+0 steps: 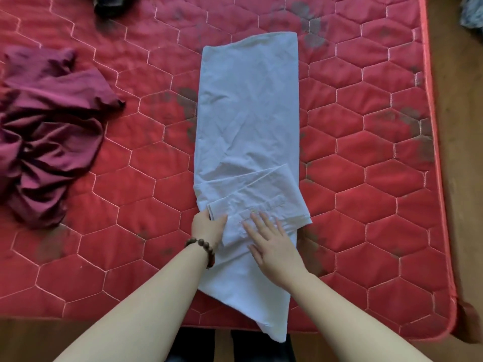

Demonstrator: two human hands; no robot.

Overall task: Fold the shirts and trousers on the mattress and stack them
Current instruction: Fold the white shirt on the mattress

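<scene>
A pale blue shirt [248,113] lies lengthwise down the middle of the red quilted mattress [366,178], folded into a long narrow strip, with a sleeve folded across its near part. My left hand [207,227], with a bead bracelet on the wrist, grips the left edge of the folded sleeve, thumb on top. My right hand [271,241] lies flat on the sleeve with straight, spread fingers. The shirt's near corner hangs over the front edge of the mattress.
A crumpled maroon garment [49,131] lies at the left of the mattress. A dark garment [109,5] shows at the far top edge. The mattress's right edge [433,126] borders a wooden floor, where a grey-blue cloth [471,11] lies.
</scene>
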